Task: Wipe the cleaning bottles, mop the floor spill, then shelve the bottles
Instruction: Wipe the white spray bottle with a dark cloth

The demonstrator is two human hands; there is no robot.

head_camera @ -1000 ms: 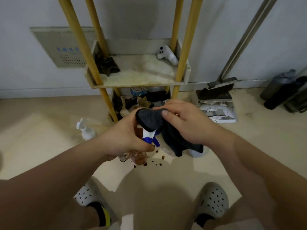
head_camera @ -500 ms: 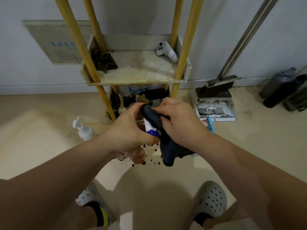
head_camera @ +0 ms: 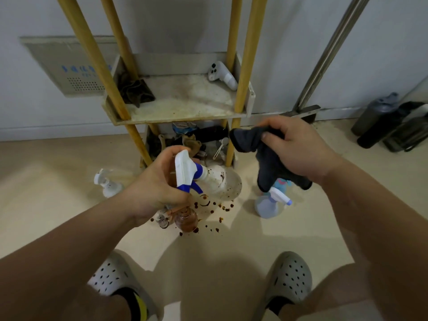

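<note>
above the spill (head_camera: 209, 210) — left hand (head_camera: 155, 186) grips spray bottle (head_camera: 203, 176), right hand (head_camera: 298, 147) clutches cloth (head_camera: 266, 158).

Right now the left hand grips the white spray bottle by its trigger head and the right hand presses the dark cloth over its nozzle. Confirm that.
One error: in the head view the right hand holds the dark cloth clear of the white spray bottle, off to its right, not on its nozzle. The left hand does grip that bottle by its trigger head.
</note>
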